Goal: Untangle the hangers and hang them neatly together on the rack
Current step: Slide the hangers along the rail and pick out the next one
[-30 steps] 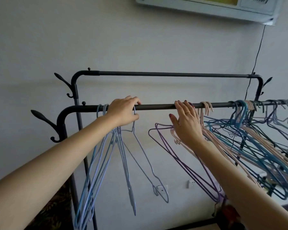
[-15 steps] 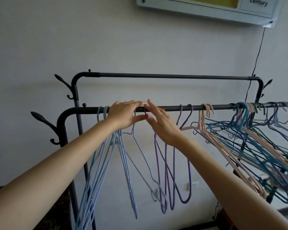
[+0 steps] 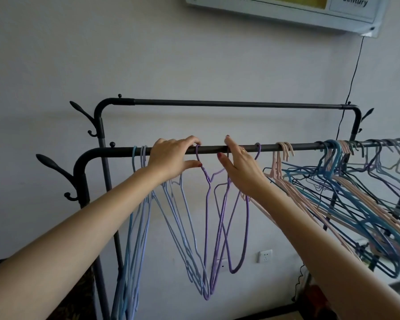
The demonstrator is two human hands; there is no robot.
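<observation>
Both hands are up at the near rail (image 3: 298, 147) of the black metal rack: the left hand (image 3: 171, 159) curls over it, thumb beneath, at a purple hanger (image 3: 206, 204) hook; the right hand (image 3: 241, 168) lies with fingers straight against the bar. Thin wire hangers hang here, light blue hangers (image 3: 136, 215) left, a tangled pink and teal bunch (image 3: 356, 199) right. Since half a second ago the hands have parted. Behind: the far rail (image 3: 229, 103), a pale wall, a socket (image 3: 265, 256).

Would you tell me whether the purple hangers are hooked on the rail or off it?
On: purple hangers hook over the front rail.
</observation>
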